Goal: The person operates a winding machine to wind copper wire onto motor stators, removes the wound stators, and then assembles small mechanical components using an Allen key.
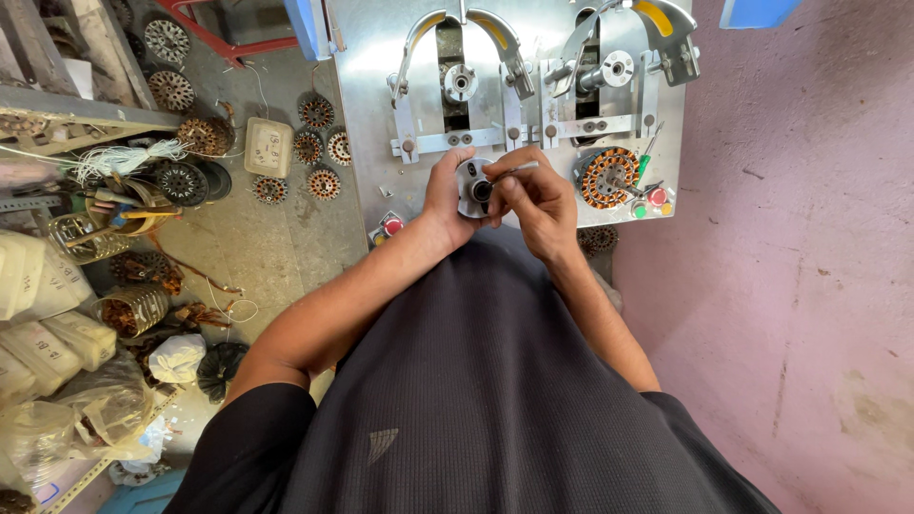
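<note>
Workshop with pink wall and a steel worktop (371,114) carrying winding fixtures. Left hand (447,195) grip closed around a round metal motor part (473,187), held just above the worktop's front edge. Right hand (533,195) fingers pinch at its centre. A copper-wound stator (607,177) sits just right; loose stators (314,143) lie on the floor.

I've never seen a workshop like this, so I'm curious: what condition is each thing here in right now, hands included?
Left hand: closed around the round metal part.
Right hand: fingers pinched at the part's centre.
Round metal part: held up off the machine plate.
Copper-wound stator: lying flat on the machine plate.
Left spindle: bare, nothing mounted.
Wound stators on the floor: lying loose, scattered.
</note>
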